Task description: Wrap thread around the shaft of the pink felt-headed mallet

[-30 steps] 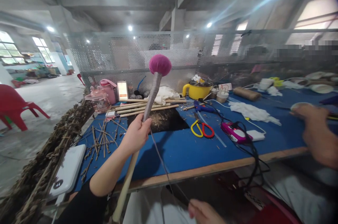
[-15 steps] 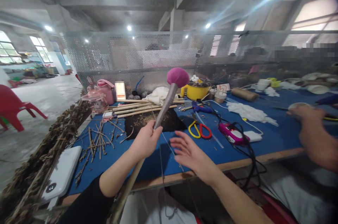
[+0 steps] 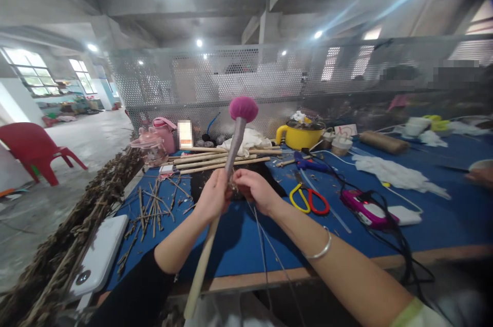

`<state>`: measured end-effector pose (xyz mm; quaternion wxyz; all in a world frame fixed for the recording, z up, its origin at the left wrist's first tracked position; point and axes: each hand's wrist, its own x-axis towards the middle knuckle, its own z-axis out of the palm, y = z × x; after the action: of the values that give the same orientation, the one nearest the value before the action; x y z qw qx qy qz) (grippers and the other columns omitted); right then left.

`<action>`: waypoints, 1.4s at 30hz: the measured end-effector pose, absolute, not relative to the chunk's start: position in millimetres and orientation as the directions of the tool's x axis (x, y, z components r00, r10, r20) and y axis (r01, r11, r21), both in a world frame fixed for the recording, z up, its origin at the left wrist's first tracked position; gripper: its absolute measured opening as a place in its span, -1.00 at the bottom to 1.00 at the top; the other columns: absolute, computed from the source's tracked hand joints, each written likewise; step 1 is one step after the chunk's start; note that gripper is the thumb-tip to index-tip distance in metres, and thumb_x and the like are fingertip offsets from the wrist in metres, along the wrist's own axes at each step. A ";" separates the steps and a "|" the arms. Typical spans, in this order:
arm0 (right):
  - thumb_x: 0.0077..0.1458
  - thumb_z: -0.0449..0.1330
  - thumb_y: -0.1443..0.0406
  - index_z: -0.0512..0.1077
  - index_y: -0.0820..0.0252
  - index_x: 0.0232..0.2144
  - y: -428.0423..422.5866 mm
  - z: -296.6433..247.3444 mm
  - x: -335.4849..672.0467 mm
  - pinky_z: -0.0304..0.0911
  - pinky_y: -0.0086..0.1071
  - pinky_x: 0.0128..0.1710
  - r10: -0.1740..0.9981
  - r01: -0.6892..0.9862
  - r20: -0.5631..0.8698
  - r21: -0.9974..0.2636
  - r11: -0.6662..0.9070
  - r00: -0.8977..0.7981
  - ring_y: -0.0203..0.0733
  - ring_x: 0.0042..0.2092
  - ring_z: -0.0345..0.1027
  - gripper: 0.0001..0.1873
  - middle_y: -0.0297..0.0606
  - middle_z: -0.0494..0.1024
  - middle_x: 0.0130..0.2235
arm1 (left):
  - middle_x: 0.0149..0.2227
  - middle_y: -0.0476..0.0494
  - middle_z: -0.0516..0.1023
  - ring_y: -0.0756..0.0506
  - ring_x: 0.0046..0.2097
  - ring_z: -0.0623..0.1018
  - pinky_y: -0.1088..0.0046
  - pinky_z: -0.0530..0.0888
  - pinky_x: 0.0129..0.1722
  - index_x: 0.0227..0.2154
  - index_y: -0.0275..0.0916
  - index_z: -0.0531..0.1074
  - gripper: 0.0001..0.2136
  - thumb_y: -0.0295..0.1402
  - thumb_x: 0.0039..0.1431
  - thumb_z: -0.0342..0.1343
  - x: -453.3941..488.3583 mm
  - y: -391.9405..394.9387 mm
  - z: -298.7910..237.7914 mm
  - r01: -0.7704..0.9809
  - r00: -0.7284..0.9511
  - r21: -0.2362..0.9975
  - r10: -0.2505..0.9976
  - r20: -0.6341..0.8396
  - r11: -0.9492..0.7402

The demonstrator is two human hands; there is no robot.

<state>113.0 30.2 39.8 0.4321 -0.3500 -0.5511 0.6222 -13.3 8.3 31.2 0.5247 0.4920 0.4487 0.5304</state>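
My left hand is closed round a long wooden stick held upright over the blue table. The stick's upper part is wrapped in grey thread and topped by a round magenta fuzzy ball. My right hand is closed at the stick just right of the left hand, pinching the thin dark thread that hangs down from there toward my lap. A silver bangle sits on my right wrist.
Bare sticks and twigs lie behind my hands. Yellow-and-red scissors, a pink device with black cables, a blue glue gun, a yellow pot and white cloth lie to the right. A white power bank sits left. Another person's hand shows at far right.
My right hand rose from my lap, opened beside the stick, then closed against it next to my left hand. The stick tilted right, then back nearly upright.
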 end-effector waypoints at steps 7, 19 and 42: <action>-0.16 0.28 0.15 0.20 0.22 -0.49 69.6 25.6 121.4 -0.33 -0.59 -0.79 0.814 -0.259 0.137 -0.966 -0.017 -0.565 -0.55 -0.75 -0.19 -0.65 -0.49 0.30 -0.68 | -0.72 0.14 0.14 0.11 -0.77 0.09 0.64 0.12 -0.82 -0.24 -0.18 0.23 -0.45 0.19 0.01 -0.31 3.1 24.8 34.4 -0.389 0.146 0.921 0.988 0.050 0.011; -0.10 0.22 0.20 0.36 0.35 -0.37 66.6 9.1 132.3 -0.14 -0.56 -0.72 0.803 -0.237 0.146 -0.971 0.006 -0.577 -0.47 -0.70 0.06 -0.70 -0.39 0.36 -0.66 | -0.67 0.16 0.22 0.11 -0.76 0.16 0.65 0.13 -0.81 -0.10 -0.16 0.14 -0.46 0.13 0.00 -0.15 17.2 22.1 4.1 -0.342 0.160 0.940 0.986 0.051 0.007; -0.03 0.18 0.19 0.32 0.29 -0.39 75.4 -2.3 141.8 -0.14 -0.59 -0.74 0.736 -0.271 0.163 -0.962 -0.029 -0.657 -0.45 -0.71 0.09 -0.75 -0.42 0.33 -0.68 | -0.51 0.02 0.41 0.06 -0.61 0.42 0.57 0.36 -0.65 -0.32 -0.23 0.14 -0.75 -0.20 0.04 0.02 23.0 12.0 -8.1 -0.305 0.059 0.943 0.985 0.159 -0.134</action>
<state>141.8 75.4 -2.3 0.3648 -0.1955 -0.5935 0.6902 23.0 12.0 -8.1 0.5517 0.4745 0.3586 0.5847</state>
